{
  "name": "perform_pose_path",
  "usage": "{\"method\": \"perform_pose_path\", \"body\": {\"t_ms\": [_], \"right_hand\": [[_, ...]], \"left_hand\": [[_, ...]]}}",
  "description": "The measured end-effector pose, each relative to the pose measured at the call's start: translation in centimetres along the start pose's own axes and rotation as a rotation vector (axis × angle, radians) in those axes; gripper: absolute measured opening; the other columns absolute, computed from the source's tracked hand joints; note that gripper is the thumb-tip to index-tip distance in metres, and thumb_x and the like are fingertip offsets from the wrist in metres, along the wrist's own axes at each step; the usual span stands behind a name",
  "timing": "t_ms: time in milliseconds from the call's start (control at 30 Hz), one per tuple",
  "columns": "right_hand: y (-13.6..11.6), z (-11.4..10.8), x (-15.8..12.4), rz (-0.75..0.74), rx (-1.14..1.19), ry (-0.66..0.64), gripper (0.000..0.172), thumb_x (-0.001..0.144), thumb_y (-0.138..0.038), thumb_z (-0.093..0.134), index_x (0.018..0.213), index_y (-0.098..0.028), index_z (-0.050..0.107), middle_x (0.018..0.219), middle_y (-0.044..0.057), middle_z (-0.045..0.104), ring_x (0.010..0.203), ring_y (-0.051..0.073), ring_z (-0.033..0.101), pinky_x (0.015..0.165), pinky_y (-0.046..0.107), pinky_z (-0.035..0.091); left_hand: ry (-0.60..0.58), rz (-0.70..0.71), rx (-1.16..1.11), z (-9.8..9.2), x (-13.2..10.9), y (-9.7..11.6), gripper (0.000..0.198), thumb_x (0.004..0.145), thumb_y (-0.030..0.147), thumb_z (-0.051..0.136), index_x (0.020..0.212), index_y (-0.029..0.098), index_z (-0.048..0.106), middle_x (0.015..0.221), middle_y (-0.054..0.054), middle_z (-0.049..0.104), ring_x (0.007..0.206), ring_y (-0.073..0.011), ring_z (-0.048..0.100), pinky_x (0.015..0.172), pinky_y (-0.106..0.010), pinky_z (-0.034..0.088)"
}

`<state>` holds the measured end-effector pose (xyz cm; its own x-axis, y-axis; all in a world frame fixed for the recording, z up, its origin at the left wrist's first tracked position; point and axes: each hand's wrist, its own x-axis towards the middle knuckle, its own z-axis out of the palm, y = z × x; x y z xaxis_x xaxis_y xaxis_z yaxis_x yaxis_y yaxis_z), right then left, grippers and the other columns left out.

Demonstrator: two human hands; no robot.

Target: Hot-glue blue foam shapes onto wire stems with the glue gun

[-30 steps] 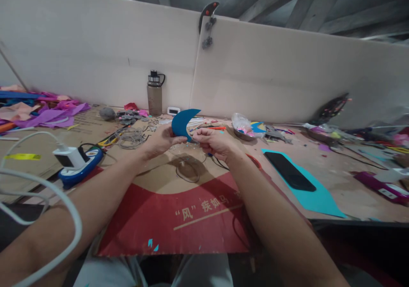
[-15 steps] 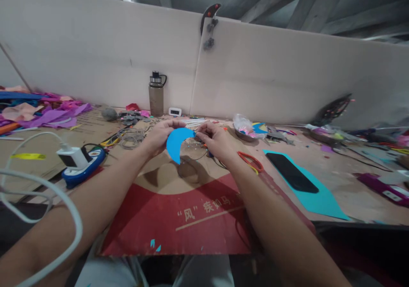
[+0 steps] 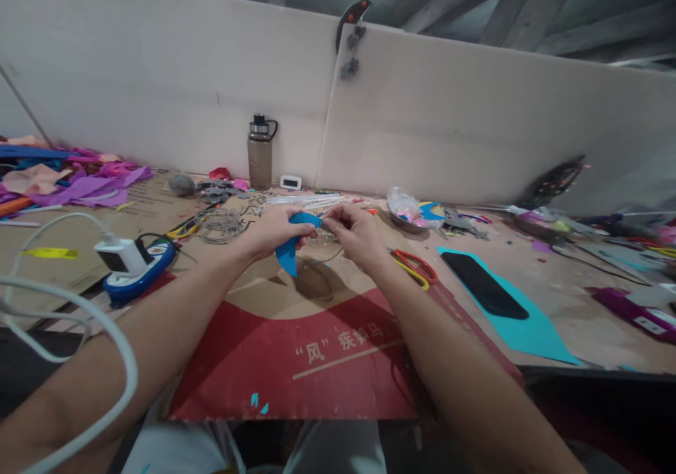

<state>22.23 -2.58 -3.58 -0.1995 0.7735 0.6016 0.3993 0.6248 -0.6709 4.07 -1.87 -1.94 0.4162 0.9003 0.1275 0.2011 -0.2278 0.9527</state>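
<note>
A flat blue crescent-shaped piece [image 3: 286, 254] is up off the cardboard, one point hanging down and the other towards the right. My left hand [image 3: 272, 234] is closed on its upper part, thumb across the front and fingers behind. At the crescent's right tip, my right hand [image 3: 360, 233] is closed in a pinch; its fingertips partly hide that tip. Any small thing between those fingertips is too small to make out. Below lies a red and brown cardboard sheet [image 3: 353, 382], with the shadow of hands and crescent on it. Orange-and-yellow-handled scissors [image 3: 415, 268] lie beside my right wrist.
A phone [image 3: 483, 284] rests on a turquoise sheet [image 3: 543, 337] at right. On the left are a charger [image 3: 120, 257] on a blue power strip [image 3: 138, 277] and a looping white cable [image 3: 124, 347]. Behind stand a bottle [image 3: 260, 157] and a bowl [image 3: 409, 225] of scraps.
My left thumb has come over the front of the crescent, which now looks turned and partly covered. My right hand stays pinched at its tip. The view has shifted slightly.
</note>
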Motion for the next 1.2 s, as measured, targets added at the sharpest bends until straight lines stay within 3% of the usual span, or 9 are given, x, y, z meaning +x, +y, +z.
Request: {"method": "perform_pose_path", "body": {"t_ms": [300,467,633,900,1100,1200], "right_hand": [[0.0,0.1,-0.2,-0.042,-0.049,0.023,0.011,0.083,-0.029,0.055,0.081,-0.019,0.059,0.071,0.000,0.058,0.065,0.012,0.049,0.062,0.027,0.037],[0.0,0.2,-0.3,-0.040,-0.064,0.004,0.012,0.083,-0.030,0.054,0.081,-0.019,0.059,0.071,0.000,0.059,0.064,0.012,0.049,0.062,0.026,0.037],[-0.1,0.4,-0.4,-0.042,-0.030,-0.006,0.009,0.082,-0.027,0.055,0.079,-0.020,0.058,0.068,-0.001,0.057,0.063,0.012,0.049,0.061,0.026,0.037],[0.5,0.5,0.0,0.085,0.086,-0.067,0.013,0.079,-0.033,0.057,0.078,-0.020,0.059,0.072,0.000,0.060,0.068,0.013,0.052,0.065,0.027,0.041],[0.6,0.9,0.1,0.103,-0.005,-0.125,0.018,0.080,-0.034,0.052,0.073,-0.019,0.055,0.065,-0.002,0.051,0.060,0.011,0.044,0.058,0.026,0.035],[0.7,1.1,0.1,0.130,0.004,-0.123,0.019,0.080,-0.036,0.051,0.070,-0.020,0.050,0.062,-0.003,0.046,0.059,0.011,0.040,0.055,0.025,0.032]], "left_hand": [[0.070,0.012,-0.002,0.6,-0.1,-0.1,0.014,0.064,0.022,0.066,0.076,0.014,0.062,0.061,-0.002,0.061,0.051,-0.0096,0.054,0.051,-0.022,0.044],[0.080,0.031,0.001,0.7,0.0,-0.1,0.009,0.061,0.019,0.066,0.066,0.013,0.062,0.055,0.000,0.058,0.048,-0.0085,0.051,0.048,-0.021,0.040],[0.107,-0.027,-0.058,0.7,0.4,-0.9,0.011,0.059,0.021,0.067,0.066,0.013,0.063,0.058,-0.001,0.059,0.049,-0.0082,0.051,0.048,-0.021,0.039],[0.145,-0.010,0.078,0.7,0.0,-0.4,0.012,0.060,0.025,0.067,0.062,0.015,0.062,0.051,0.001,0.056,0.047,-0.0085,0.048,0.046,-0.021,0.034],[0.141,0.017,0.202,0.4,0.3,-0.7,0.013,0.062,0.027,0.066,0.063,0.015,0.063,0.050,0.001,0.056,0.047,-0.0095,0.049,0.047,-0.021,0.036],[0.116,0.006,0.135,0.3,0.3,-0.8,0.013,0.062,0.026,0.068,0.064,0.015,0.064,0.052,0.001,0.057,0.048,-0.0085,0.050,0.047,-0.020,0.037]]}}
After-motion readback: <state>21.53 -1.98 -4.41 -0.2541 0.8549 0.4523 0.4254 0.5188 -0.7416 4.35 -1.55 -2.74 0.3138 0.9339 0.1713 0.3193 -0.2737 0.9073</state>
